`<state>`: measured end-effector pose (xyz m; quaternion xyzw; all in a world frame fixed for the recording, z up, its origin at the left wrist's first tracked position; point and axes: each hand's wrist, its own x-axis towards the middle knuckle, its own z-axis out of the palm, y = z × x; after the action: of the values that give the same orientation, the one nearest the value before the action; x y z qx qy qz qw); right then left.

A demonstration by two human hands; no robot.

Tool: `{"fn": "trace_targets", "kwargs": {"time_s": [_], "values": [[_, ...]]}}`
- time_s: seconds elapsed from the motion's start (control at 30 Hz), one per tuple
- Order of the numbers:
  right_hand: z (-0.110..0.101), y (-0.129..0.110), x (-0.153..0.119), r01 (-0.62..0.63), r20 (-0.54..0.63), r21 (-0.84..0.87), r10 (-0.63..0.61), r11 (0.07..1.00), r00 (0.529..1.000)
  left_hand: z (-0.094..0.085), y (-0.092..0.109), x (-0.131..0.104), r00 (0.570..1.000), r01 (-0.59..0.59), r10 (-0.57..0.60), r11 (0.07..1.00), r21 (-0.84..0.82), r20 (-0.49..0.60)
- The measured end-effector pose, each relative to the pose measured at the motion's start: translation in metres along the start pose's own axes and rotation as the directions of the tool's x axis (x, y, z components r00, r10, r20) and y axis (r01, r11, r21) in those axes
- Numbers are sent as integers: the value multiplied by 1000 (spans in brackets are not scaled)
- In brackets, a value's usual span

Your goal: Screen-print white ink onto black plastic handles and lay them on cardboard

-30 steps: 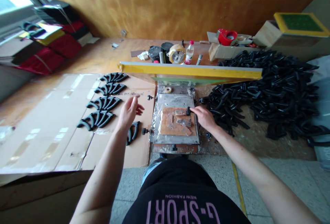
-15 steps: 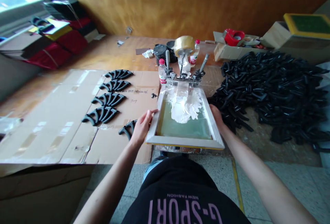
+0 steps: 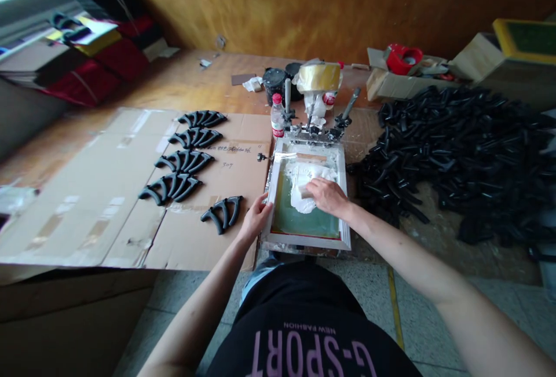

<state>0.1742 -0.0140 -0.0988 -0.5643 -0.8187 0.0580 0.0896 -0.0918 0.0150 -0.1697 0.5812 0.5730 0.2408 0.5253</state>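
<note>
A silk-screen frame [image 3: 271, 189] with a green mesh lies in front of me, hinged to a metal clamp [image 3: 309, 131]. White ink [image 3: 299, 204] is spread over the upper middle of its mesh. My right hand [image 3: 328, 196] is over the mesh, fingers closed round a pale squeegee [image 3: 305, 191] standing in the ink. My left hand [image 3: 257, 216] grips the frame's left edge, with part of the fingers hidden. Left of that hand, a few black curved plastic handles [image 3: 223, 215] lie on cardboard; several rows of the same handles [image 3: 174, 187] lie farther left.
A large heap of black handles [image 3: 473, 151] covers the right side. Behind the clamp stand a red-capped bottle [image 3: 277, 116], a dark tub [image 3: 273, 84] and a roll of yellowish tape [image 3: 320, 76]. A carton [image 3: 397, 86] holds a red tape dispenser [image 3: 403, 58].
The frame was tilted up between both hands; now it lies lower and flatter. My right hand has left its right edge and taken hold of the squeegee. My left hand stayed at the left edge.
</note>
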Motion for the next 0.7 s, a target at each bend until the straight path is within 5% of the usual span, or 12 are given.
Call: {"fn": "trace_targets", "kwargs": {"time_s": [0.13,0.3,0.47,0.6,0.7], "values": [[-5,4,-22,215,65,59,-219,975,974,2,2,-1,1000,9,-9,1000,3,-9],[2,2,-17,80,-89,44,-76,996,993,0,7,-3,1000,14,-15,1000,-15,-18],[15,-8,-33,181,-135,88,-168,979,976,0,9,-5,1000,28,-27,996,-89,6],[-7,5,2,-12,-234,193,58,981,970,-8,27,-13,1000,13,-10,992,-127,27],[-36,39,34,-190,-300,219,251,957,920,-19,59,-24,999,-27,31,986,-166,23]]}}
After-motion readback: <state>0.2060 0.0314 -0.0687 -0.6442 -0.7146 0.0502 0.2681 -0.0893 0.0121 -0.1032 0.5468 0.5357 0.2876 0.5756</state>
